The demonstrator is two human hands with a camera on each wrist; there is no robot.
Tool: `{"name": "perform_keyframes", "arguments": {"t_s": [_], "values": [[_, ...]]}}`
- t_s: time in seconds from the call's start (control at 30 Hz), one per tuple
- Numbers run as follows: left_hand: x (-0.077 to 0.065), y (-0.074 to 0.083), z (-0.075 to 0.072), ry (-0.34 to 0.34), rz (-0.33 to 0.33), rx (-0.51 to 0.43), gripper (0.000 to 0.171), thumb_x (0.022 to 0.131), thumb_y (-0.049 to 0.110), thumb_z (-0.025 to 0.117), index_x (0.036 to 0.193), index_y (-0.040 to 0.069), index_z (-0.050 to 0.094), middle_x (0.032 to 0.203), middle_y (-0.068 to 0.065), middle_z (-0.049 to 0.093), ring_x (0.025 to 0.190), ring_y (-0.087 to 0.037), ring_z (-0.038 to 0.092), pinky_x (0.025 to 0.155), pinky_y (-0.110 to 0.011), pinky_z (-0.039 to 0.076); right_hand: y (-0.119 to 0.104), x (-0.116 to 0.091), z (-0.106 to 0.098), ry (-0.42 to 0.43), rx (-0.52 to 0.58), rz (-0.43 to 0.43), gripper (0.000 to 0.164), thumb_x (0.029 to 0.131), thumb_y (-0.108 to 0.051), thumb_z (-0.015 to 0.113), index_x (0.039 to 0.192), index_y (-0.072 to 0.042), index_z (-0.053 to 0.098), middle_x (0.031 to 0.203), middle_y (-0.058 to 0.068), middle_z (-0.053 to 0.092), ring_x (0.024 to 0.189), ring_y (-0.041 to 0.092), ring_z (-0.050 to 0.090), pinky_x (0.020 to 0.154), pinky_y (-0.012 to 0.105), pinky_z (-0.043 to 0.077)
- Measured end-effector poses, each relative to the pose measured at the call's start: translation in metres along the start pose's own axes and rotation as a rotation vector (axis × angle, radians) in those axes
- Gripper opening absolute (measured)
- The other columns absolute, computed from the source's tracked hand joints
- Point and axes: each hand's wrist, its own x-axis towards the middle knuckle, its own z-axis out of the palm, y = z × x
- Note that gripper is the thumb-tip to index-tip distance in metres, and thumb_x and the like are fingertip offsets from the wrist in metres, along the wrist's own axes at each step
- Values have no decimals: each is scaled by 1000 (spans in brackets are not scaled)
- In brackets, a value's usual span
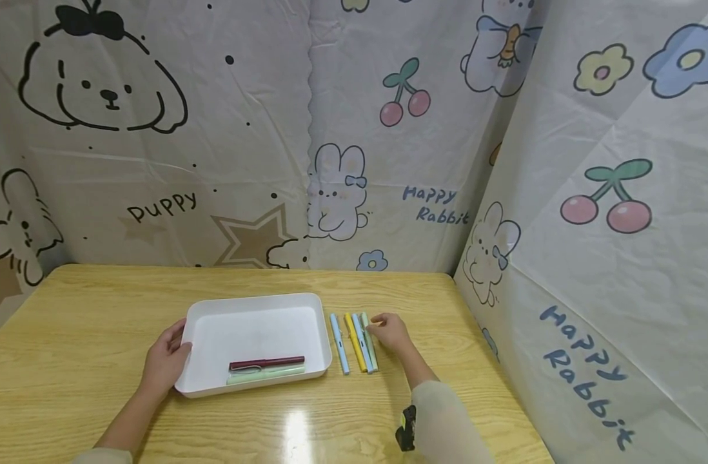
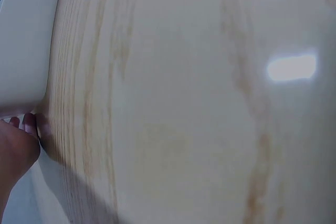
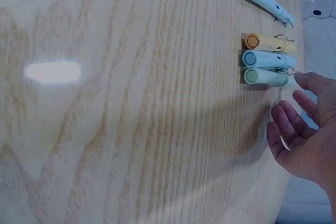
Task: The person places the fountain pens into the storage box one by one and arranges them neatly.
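Observation:
A white tray [image 1: 252,322] stands on the table, a dark red pen [image 1: 267,363] and a light green pen [image 1: 267,374] lying along its near side. My left hand [image 1: 164,362] holds the tray's left edge; in the left wrist view its fingers [image 2: 30,124] meet the tray's corner. Right of the tray lie a blue pen [image 1: 339,343], a yellow pen [image 1: 356,343], a second blue pen [image 1: 362,343] and a green pen [image 1: 370,348]. My right hand [image 1: 392,331] is beside that green pen, thumb touching its far end, the other fingers loosely bent and apart from it.
The wooden table [image 1: 447,386] extends around the tray and pens. Patterned cloth [image 1: 244,148] hangs behind the table, and more cloth [image 1: 598,270] stands along the right side. A dark device [image 1: 406,428] sits at my right wrist.

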Motion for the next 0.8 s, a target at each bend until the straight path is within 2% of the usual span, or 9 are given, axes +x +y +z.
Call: {"name": "perform_keyframes", "arguments": {"t_s": [0.23, 0.47, 0.8], "values": [[0, 0, 0, 0, -10, -8, 56, 98, 14, 38, 150, 7, 18, 152, -22, 26, 136, -40, 32, 108, -51, 34, 7, -1, 4, -4, 20, 29, 29, 86, -20, 66, 108, -1, 65, 104, 15, 63, 92, 23, 57, 76, 34, 50], [0, 0, 1, 14, -10, -11, 55, 98, 13, 38, 149, 7, 20, 151, -22, 26, 136, -40, 32, 107, -51, 34, 9, 1, 9, -20, 15, 36, 32, 83, -21, 69, 108, -1, 64, 102, 15, 62, 86, 21, 57, 68, 29, 50], [0, 0, 2, 19, -4, -22, 55, 97, 10, 38, 149, 5, 20, 151, -23, 27, 135, -41, 33, 107, -51, 34, 7, -1, 7, 6, -13, 75, 30, 83, -17, 65, 108, -1, 65, 100, 14, 64, 84, 20, 60, 69, 29, 52]]}}
